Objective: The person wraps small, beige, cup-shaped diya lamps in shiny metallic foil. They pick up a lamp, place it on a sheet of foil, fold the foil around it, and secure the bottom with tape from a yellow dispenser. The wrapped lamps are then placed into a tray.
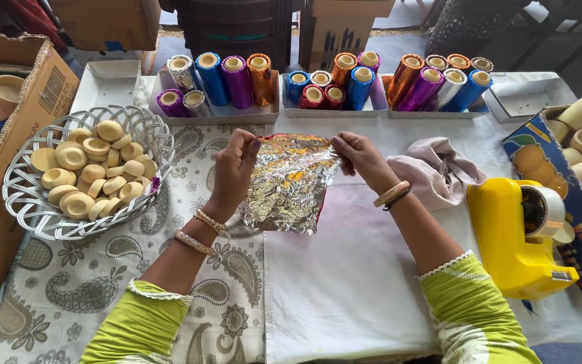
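- The left hand point(237, 165) pinches the upper left corner of a crinkled sheet of silver foil point(289, 185); its grip is clenched on the foil, thumb against the bent fingers.
- The right hand point(358, 156) pinches the upper right corner of the same sheet, its grip also clenched on the foil.
- The foil hangs between the two hands, over the middle of the counter point(345, 283). Its lower edge is close to the white cloth point(351, 269); I cannot tell if it touches the cloth.
- Both wrists wear bangles, and both arms have light green sleeves.
- To the left of the left hand stands a silver woven basket point(28, 202) on a paisley cloth point(69, 290). It is filled with small pale clay cups point(92, 172).
- Behind the hands, at the far side of the counter, three shallow trays point(264, 116) hold rolls of shiny foil point(237, 77) in blue, purple, orange, red and silver.
- Just beside the right forearm lies a crumpled pinkish cloth point(436, 172).
- Further to the right stands a yellow tape dispenser point(516, 236), well apart from the foil.
- At the right edge, a printed cardboard box point(540, 162) holds more pale clay cups.
- At the left edge there is a brown cardboard box point(35, 87).
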